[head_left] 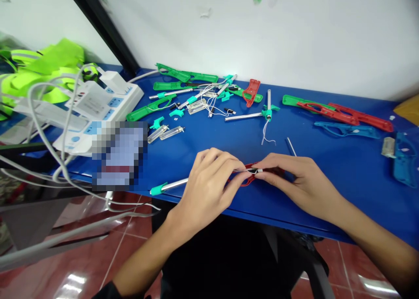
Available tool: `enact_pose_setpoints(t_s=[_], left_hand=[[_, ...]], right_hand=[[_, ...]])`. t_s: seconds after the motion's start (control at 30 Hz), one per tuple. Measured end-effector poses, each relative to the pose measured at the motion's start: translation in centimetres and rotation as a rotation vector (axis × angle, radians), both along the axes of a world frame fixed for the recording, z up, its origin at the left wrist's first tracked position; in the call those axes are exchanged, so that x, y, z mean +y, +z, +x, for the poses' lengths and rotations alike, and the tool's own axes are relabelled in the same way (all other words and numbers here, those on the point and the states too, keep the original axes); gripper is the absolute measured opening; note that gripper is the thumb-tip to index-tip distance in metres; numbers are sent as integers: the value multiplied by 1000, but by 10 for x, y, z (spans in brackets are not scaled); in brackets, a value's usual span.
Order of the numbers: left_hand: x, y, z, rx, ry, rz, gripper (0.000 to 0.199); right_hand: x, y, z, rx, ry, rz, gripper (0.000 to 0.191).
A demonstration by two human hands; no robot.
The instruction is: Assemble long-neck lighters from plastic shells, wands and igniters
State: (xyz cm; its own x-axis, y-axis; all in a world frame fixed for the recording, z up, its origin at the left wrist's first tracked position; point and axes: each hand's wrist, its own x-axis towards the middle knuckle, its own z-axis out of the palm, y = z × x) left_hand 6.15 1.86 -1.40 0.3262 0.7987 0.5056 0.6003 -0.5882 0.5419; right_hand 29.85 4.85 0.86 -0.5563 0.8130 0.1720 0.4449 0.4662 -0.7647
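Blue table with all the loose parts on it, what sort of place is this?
Probably a small assembly or repair workplace: green plastic pieces and metal rods lie loose on the blue table, beside a white power strip.

Left hand faces right hand, both pinching.

No readable lettering or numbers anywhere.

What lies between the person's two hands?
In the head view, a small black part with a white end lies between left hand and right hand, a red plastic piece showing behind.
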Motion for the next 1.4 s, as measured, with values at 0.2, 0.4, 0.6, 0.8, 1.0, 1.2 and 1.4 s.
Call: enact_pose_setpoints(t_s=[0.2, 0.4, 0.6, 0.8, 1.0, 1.2, 1.4], left_hand=[[-1, 1, 0, 39, -40, 108, 4], [-2, 2, 0, 81, -46, 213, 8], [-2, 2, 0, 113, -41, 233, 8], [-2, 3, 1, 154, -19, 279, 7], [-3, 4, 0, 142, -28, 261, 8], [-4, 5, 0, 132, -39, 240, 8], [-4, 4, 0, 126, -61, 213, 8]], right_hand=[[-1, -2, -2, 0, 43, 51, 13], [-3, -5, 0, 34, 78, 123, 12], [-5, -5, -2, 37, 46, 106, 10], [-6, -4, -5, 46, -17, 40, 6], [-6, -4, -7, 65, -22, 32, 8], [-7, -3, -9, 88, -38, -30, 10], [-7, -4, -10, 85, -12, -86, 12]])
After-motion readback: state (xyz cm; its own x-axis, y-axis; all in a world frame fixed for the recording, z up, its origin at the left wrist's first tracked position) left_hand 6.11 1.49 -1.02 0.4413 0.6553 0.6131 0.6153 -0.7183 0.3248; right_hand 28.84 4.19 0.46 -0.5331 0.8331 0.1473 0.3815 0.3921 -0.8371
